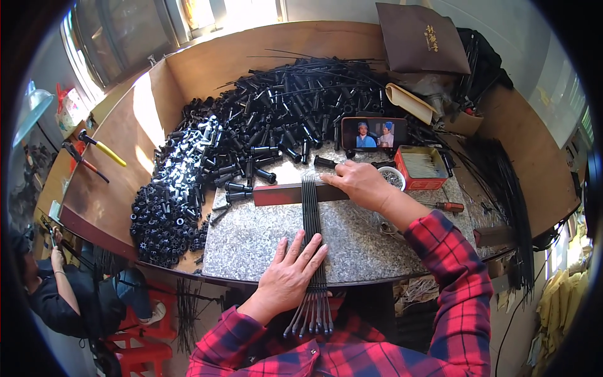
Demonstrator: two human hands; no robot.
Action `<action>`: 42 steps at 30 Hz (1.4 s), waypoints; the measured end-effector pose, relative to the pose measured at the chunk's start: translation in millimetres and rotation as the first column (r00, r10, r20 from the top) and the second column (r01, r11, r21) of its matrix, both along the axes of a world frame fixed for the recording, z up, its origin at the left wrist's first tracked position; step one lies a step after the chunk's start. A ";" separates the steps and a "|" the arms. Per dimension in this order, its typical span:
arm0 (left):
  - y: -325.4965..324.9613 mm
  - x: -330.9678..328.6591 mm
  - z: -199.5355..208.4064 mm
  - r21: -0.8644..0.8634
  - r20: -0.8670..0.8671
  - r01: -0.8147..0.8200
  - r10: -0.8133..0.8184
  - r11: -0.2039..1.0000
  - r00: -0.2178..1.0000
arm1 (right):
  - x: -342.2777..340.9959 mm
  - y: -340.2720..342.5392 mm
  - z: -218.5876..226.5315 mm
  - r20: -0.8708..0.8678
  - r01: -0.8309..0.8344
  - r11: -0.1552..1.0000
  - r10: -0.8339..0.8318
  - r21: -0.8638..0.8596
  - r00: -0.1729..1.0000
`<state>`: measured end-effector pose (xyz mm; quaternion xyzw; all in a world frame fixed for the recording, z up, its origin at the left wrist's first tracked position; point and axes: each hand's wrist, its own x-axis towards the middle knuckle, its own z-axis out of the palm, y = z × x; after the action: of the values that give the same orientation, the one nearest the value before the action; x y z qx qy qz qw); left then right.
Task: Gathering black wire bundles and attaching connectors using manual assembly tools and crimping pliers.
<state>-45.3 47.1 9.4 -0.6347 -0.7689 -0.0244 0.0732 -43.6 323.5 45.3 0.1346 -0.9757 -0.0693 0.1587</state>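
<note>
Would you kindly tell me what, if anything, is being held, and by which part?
The left hand lies flat midway along the black rods, not gripping. The right hand is at the right end of the dark bar; whether it grips is unclear.

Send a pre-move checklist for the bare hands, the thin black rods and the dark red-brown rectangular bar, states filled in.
1. Bare left hand on the thin black rods: ok, fingers spread over them.
2. Bare right hand at the dark red-brown rectangular bar: ok, right of the rods.
3. Rods side by side across the bar: ok.
4. Lower rod ends together: not ok, fanned out past the grey speckled stone slab.
5. Upper rod ends level: cannot tell, too small.
6. Red-handled screwdriver clear of the rods: ok, lies well to the right.
</note>
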 end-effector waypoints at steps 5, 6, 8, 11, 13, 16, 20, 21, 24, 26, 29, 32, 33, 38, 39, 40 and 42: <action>1.9 1.2 1.6 0.043 0.080 -0.001 -0.002 0.999 0.997 | 1.2 2.8 -2.1 -0.012 0.001 1.000 -0.001 -0.012 1.000; 2.2 1.1 0.9 0.042 0.062 0.001 -0.003 0.999 0.998 | 1.0 2.9 -2.4 -0.015 0.002 1.000 -0.003 -0.014 1.000; 2.4 1.2 0.9 0.040 0.044 0.004 -0.006 0.999 0.999 | 0.3 2.9 -3.3 -0.017 0.006 1.000 -0.006 -0.017 1.000; 1.6 1.2 1.4 0.060 0.111 -0.004 -0.003 0.998 0.994 | -1.3 2.7 -3.5 -0.019 -0.009 1.000 0.008 -0.016 1.000; 0.5 0.3 -0.2 0.038 0.053 -0.003 0.001 0.999 0.999 | -0.8 1.6 -2.6 -0.025 -0.011 1.000 0.011 -0.020 1.000; 0.3 1.1 -0.6 0.049 0.088 -0.007 0.003 0.999 0.996 | 0.5 2.0 -2.9 -0.031 -0.024 0.999 0.023 -0.032 0.999; 2.9 0.3 -2.5 0.038 0.072 0.004 -0.007 0.999 0.997 | -0.1 4.0 -7.1 -0.066 -0.033 0.999 0.031 -0.024 0.997; 4.5 -0.2 -4.3 0.034 0.060 0.008 -0.010 0.999 0.998 | -0.2 5.4 -8.3 -0.063 -0.035 0.999 0.034 -0.023 0.997; 0.3 0.8 -0.1 0.029 0.035 -0.003 0.002 1.000 0.999 | -2.4 -0.8 -1.6 -0.063 -0.052 0.998 0.051 -0.027 0.997; -1.1 1.6 2.7 0.026 0.031 -0.012 0.011 1.000 0.999 | -4.2 -3.0 -1.3 -0.056 -0.063 0.997 0.061 -0.036 0.997; 2.8 1.3 3.0 0.045 0.096 -0.015 0.011 0.999 0.995 | -2.4 5.1 -6.8 -0.095 -0.075 0.992 0.065 -0.106 0.993; 3.0 0.0 4.4 -0.017 0.018 -0.009 0.009 1.000 1.000 | 0.0 10.0 -3.4 -0.026 -0.044 0.991 0.040 -0.129 0.999; 1.7 -0.1 4.5 0.015 0.067 -0.005 0.004 1.000 0.998 | -0.7 10.6 -3.0 -0.022 -0.034 0.991 0.031 -0.131 0.999; -0.5 -0.7 3.7 0.070 0.112 -0.003 -0.005 0.998 0.994 | -2.9 13.1 1.5 0.058 0.006 0.987 0.003 -0.158 0.998; -1.8 0.2 6.2 0.072 0.160 -0.006 -0.006 0.997 0.987 | -3.4 12.7 2.0 0.061 -0.001 0.989 0.011 -0.150 0.998; -2.4 0.8 7.4 0.075 0.207 -0.009 -0.007 0.997 0.978 | -3.3 13.2 1.9 0.076 0.005 0.984 0.009 -0.178 0.997; -4.3 -0.2 4.7 0.081 0.159 -0.012 -0.001 0.997 0.987 | -4.3 12.5 1.4 0.092 -0.003 0.979 0.022 -0.202 0.996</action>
<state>-45.5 42.8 14.1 -0.6250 -0.7725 -0.1060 0.0377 -47.9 336.0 46.7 0.1269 -0.9832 0.0373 0.1260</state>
